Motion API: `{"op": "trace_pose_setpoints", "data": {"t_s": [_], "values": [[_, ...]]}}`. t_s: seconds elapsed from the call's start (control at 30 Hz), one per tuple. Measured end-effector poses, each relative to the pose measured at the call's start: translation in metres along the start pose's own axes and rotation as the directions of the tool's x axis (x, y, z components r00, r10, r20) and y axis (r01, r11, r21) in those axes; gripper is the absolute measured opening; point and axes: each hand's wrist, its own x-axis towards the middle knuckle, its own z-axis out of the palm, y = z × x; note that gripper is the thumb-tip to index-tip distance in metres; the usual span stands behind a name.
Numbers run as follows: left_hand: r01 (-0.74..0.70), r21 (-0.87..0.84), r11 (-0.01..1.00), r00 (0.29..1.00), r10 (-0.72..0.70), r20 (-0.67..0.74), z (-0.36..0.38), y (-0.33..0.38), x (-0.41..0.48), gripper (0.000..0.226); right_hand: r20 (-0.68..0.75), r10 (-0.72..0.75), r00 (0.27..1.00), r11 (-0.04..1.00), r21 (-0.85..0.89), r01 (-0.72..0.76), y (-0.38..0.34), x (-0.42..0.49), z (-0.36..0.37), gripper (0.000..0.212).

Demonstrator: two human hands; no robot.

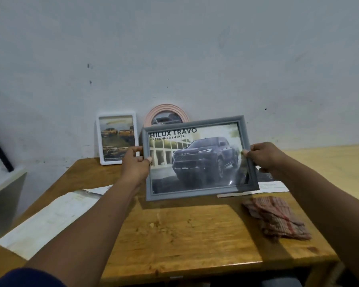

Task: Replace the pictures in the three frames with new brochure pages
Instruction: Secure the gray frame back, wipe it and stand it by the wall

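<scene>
Grips the grey rectangular picture frame [202,193] by both short sides: left hand [136,162] curled round the left edge, right hand [263,157] pinching the right. Holds it up, slightly tilted, over the brown wooden surface [184,230], showing a dark pickup page headed HILUX TRAVO. Behind, against the wall: white rectangular frame [117,137], pink round frame [167,109]. At right, red checked cloth [276,218].

Ahead of you rises a pale grey wall [174,48], scuffed and dotted with dark marks. Your wooden table [184,235] reaches back to it, its varnish glossy. A paler surface [330,162] lies to your right, a white cabinet [4,193] to your left.
</scene>
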Motion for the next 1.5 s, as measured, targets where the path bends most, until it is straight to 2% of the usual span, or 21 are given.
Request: {"op": "trace_pose_setpoints", "data": {"t_s": [0.13,0.27,0.43,0.63,0.8,0.87,0.97,1.07,1.2,1.5], "values": [[-0.104,0.021,0.994,0.994,0.102,0.047,0.041,0.022,0.017,0.039,-0.041,-0.085,0.996,0.996,-0.044,0.083,0.004,0.028,-0.036,0.033],[-0.161,0.068,0.985,0.985,0.155,0.079,0.091,0.037,0.037,0.040,-0.053,-0.098,0.994,0.994,-0.043,0.096,0.016,0.062,-0.063,0.029],[-0.144,0.086,0.986,0.985,0.134,0.106,0.147,0.047,0.075,0.037,-0.059,-0.102,0.993,0.995,0.000,0.102,0.031,0.117,-0.083,0.025],[-0.156,0.185,0.970,0.987,0.145,0.072,0.205,0.044,0.122,0.034,-0.163,-0.072,0.984,0.996,0.043,0.080,0.058,0.197,-0.083,0.030],[-0.160,0.273,0.949,0.986,0.140,0.089,0.236,0.033,0.141,0.039,-0.265,-0.018,0.964,1.000,0.019,0.023,0.082,0.252,-0.066,0.023],[-0.183,0.316,0.931,0.983,0.163,0.090,0.245,0.027,0.144,0.050,-0.293,-0.005,0.956,1.000,0.021,0.011,0.084,0.260,-0.057,0.021],[-0.178,0.347,0.921,0.984,0.156,0.091,0.254,0.022,0.141,0.080,-0.302,0.021,0.953,0.999,0.033,-0.011,0.090,0.266,-0.045,0.026],[-0.201,0.388,0.899,0.977,0.159,0.139,0.259,0.018,0.135,0.091,-0.300,0.017,0.954,0.999,0.045,-0.004,0.095,0.272,-0.037,0.020],[-0.237,0.456,0.858,0.967,0.163,0.196,0.259,0.014,0.131,0.097,-0.286,0.012,0.958,0.999,0.049,0.003,0.090,0.273,-0.033,0.038],[-0.334,0.506,0.795,0.939,0.234,0.253,0.245,0.024,0.110,0.097,-0.277,0.005,0.961,0.993,-0.109,-0.037,0.074,0.243,-0.032,0.060]]}}
